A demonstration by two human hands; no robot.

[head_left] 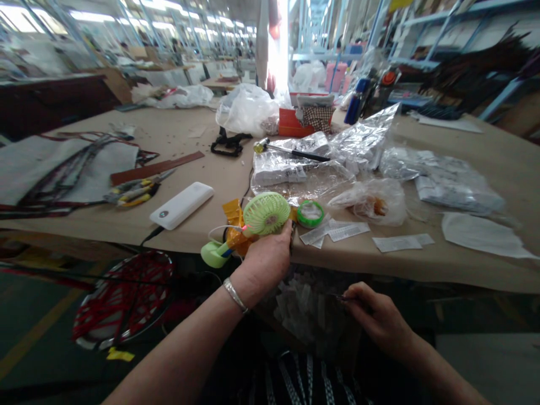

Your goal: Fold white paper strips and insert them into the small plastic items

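Observation:
My left hand [270, 256] is at the table's front edge, just in front of a light-green handheld fan [266, 214]. Its fingers look curled round a small dark thing by the fingertips, mostly hidden by the hand. My right hand [375, 312] is lower, below the table edge, pinching a thin dark object [336, 296] too small to name. Beside the fan lie a roll of orange tape [238, 239] and a green round container [310, 214] with white contents. White printed label strips [333, 231] lie right of the container.
A white power bank [182, 206] and several yellow-handled pliers [137, 191] lie left. Behind the fan, a hammer [291, 151] rests on plastic-wrapped papers [280, 169]. Clear bags [375, 199] lie right. A red-strapped round stool [124, 301] stands below left; white scraps [304, 306] are under the edge.

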